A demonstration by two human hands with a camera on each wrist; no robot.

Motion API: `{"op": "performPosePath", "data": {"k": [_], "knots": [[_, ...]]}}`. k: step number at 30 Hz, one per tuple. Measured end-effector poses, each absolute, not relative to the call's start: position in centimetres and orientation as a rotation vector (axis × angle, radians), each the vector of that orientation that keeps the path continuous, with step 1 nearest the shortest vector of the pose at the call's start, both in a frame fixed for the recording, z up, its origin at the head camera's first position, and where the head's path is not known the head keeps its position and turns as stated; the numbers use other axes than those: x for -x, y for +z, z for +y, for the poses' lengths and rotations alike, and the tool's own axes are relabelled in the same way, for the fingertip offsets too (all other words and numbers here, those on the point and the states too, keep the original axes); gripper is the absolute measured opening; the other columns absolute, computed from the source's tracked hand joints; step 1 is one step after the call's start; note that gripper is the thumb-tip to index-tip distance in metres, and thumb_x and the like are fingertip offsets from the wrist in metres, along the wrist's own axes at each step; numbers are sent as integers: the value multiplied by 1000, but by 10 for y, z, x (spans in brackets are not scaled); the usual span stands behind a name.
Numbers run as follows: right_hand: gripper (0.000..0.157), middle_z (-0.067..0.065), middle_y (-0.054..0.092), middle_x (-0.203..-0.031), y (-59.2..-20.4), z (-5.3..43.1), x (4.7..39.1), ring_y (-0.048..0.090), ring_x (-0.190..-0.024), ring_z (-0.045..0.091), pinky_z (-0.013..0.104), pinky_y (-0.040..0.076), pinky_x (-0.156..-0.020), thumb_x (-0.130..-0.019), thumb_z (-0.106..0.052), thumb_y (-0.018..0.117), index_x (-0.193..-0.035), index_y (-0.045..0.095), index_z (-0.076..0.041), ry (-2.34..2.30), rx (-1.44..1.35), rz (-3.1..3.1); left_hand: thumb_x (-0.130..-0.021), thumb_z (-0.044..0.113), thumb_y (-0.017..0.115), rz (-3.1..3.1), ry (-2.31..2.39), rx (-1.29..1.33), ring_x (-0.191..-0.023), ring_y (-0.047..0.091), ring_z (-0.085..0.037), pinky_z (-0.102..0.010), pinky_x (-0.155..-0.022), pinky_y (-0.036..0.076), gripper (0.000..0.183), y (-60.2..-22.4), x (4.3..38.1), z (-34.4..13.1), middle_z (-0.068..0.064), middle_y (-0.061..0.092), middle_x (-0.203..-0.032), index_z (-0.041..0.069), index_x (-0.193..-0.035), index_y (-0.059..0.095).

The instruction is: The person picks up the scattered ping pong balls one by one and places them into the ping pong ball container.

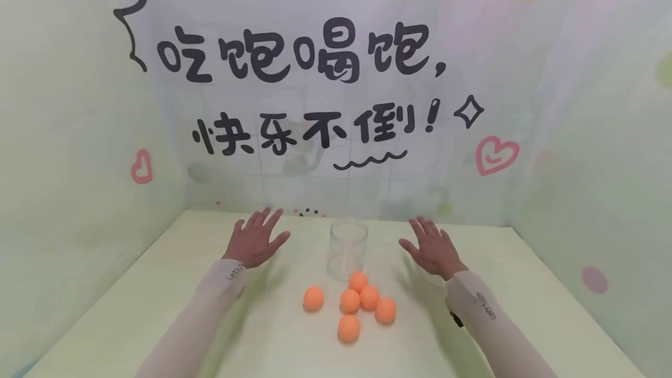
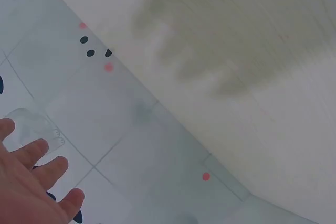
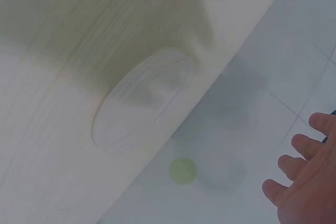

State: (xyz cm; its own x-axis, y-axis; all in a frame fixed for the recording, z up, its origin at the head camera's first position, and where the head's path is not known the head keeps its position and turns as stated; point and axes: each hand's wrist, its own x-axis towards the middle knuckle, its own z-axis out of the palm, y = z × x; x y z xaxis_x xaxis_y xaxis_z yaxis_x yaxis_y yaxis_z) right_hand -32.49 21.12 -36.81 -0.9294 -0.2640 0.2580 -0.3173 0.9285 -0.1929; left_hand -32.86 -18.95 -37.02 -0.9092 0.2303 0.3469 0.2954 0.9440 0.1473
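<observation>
Both hands hover over the table, palms down and fingers spread, with shadows below them. My left hand is left of a clear cylindrical jar and holds nothing. To the jar's right, my right hand is likewise bare. The jar stands upright, with no lid on top. In front of it lie several orange balls: most form a cluster near its base, and one ball sits apart on the left. A flat, clear, round piece like a lid lies on the table below the right hand.
The pale wood-grain table ends at a printed back curtain with dark lettering. Patterned side walls enclose it on the left and right. A small black item shows at the right sleeve's cuff.
</observation>
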Motion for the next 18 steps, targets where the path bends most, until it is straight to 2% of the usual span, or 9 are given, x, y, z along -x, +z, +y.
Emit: {"op": "performPosePath", "data": {"k": [3,18], "knots": [[66,28,32,-148,-367,216,325,29,-136,47,63,25,-107,-97,-41,46,-143,33,4,321,-460,-2846,-96,49,42,-2755,-268,376,-132,39,-41,-63,-101,29,64,-368,329,-190,-20,37,-149,12,-147,34],[64,27,34,-147,-369,209,322,32,-135,47,60,26,-108,-96,-38,50,-144,34,2,385,-555,-2789,-96,47,44,-2757,-241,382,-129,44,-39,-62,-100,32,62,-369,316,-184,-19,41,-146,13,-147,36]]}}
